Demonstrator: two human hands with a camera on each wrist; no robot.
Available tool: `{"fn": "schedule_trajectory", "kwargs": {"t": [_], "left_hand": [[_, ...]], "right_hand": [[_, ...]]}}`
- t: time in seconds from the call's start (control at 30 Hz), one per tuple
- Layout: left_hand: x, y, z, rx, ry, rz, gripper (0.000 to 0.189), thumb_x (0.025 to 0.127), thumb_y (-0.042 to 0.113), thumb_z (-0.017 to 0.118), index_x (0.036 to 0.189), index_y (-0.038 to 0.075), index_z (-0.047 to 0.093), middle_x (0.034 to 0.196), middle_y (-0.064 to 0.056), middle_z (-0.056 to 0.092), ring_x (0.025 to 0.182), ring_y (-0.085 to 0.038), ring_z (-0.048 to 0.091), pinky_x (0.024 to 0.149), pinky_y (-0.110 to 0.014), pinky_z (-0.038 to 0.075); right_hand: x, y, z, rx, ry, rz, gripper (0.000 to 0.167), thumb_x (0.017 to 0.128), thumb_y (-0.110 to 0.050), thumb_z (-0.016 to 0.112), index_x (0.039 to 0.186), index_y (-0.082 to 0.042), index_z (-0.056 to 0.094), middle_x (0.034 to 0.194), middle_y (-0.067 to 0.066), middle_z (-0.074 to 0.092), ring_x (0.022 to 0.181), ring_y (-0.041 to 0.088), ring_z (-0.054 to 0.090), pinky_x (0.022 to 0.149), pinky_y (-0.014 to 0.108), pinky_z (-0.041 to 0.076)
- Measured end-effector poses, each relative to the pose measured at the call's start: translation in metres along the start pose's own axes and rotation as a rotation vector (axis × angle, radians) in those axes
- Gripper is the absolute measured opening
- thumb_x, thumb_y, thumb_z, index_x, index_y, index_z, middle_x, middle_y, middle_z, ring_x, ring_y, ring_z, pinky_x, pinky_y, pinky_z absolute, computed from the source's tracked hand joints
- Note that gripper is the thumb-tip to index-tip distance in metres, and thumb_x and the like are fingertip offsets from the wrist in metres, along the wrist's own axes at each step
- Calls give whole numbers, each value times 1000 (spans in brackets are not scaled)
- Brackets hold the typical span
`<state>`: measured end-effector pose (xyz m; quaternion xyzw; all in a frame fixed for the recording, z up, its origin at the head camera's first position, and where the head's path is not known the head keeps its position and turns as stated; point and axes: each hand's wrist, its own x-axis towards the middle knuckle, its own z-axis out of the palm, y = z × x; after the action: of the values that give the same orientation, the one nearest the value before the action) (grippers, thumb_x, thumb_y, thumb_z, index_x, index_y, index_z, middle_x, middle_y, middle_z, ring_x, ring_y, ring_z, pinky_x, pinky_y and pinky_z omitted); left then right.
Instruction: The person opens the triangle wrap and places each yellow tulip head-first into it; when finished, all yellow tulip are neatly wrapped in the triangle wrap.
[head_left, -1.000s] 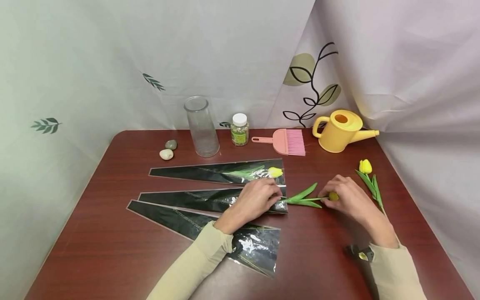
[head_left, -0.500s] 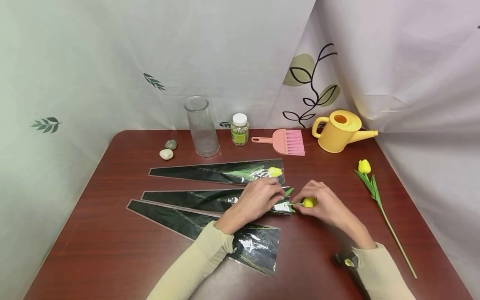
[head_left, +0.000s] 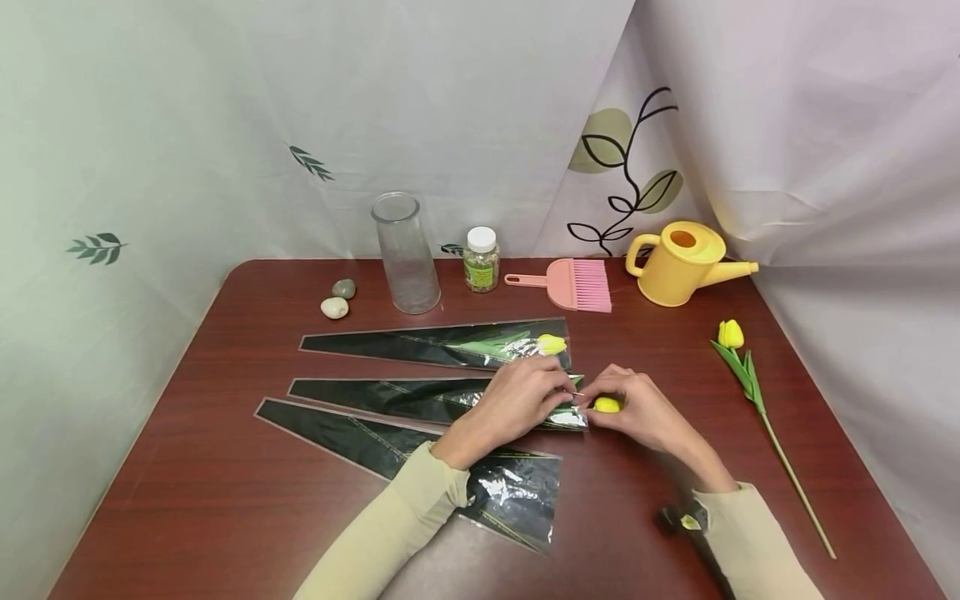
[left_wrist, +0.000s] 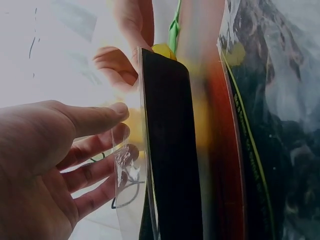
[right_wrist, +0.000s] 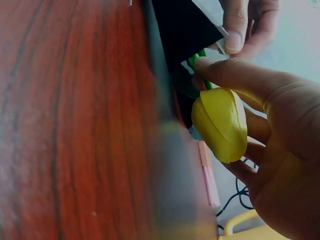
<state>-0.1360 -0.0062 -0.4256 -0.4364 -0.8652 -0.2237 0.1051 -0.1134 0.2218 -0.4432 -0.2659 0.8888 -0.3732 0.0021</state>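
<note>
My left hand (head_left: 517, 398) pinches the wide end of the middle black-and-clear flower sleeve (head_left: 375, 390), thumb against the clear film in the left wrist view. With my right hand (head_left: 643, 408) I pinch the stem of a yellow artificial tulip (right_wrist: 220, 125) just below its bloom. Most of this tulip's stem and leaves lie inside the sleeve; the bloom sits right outside the mouth, near my palm. Behind lies another sleeve (head_left: 375, 342) with a yellow tulip (head_left: 552, 344) inside. A third sleeve (head_left: 517, 496) lies flat in front, partly under my left forearm.
A loose yellow tulip (head_left: 731, 335) lies along the table's right side. Across the back stand a clear glass vase (head_left: 408, 258), a white-capped jar (head_left: 481, 262) and a yellow watering can (head_left: 675, 267). A pink brush (head_left: 570, 283) and two stones (head_left: 334, 307) lie among them.
My right hand has moved left, sliding the tulip's leaves and stem into the middle sleeve. The sleeve has shifted slightly right, while my left hand stays nearly in place.
</note>
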Motion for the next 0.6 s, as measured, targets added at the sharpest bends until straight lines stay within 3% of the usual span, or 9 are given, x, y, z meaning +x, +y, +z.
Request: {"fn": "schedule_trajectory", "kwargs": {"t": [0.27,0.47,0.6], "left_hand": [[0,-2,1,-1,-5,3,9,92,25,70,97,21,77,92,10,61,86,-6,58,75,-24,48],[-1,-3,2,22,-3,3,8,92,25,71,96,21,76,92,9,61,85,-7,58,74,-25,48],[-1,-3,3,26,-1,1,7,91,24,72,95,21,76,91,10,61,84,-6,57,73,-25,48]], "right_hand": [[0,2,3,-19,-26,-1,23,77,-10,84,96,-20,76,91,-14,65,89,6,57,79,34,48],[-10,5,-13,-38,-40,-44,31,79,-16,84,108,-21,73,101,-13,67,96,11,59,82,31,49],[-22,12,-26,-69,-28,14,37,79,-21,84,113,-20,71,106,-11,67,99,12,60,84,31,49]]}}
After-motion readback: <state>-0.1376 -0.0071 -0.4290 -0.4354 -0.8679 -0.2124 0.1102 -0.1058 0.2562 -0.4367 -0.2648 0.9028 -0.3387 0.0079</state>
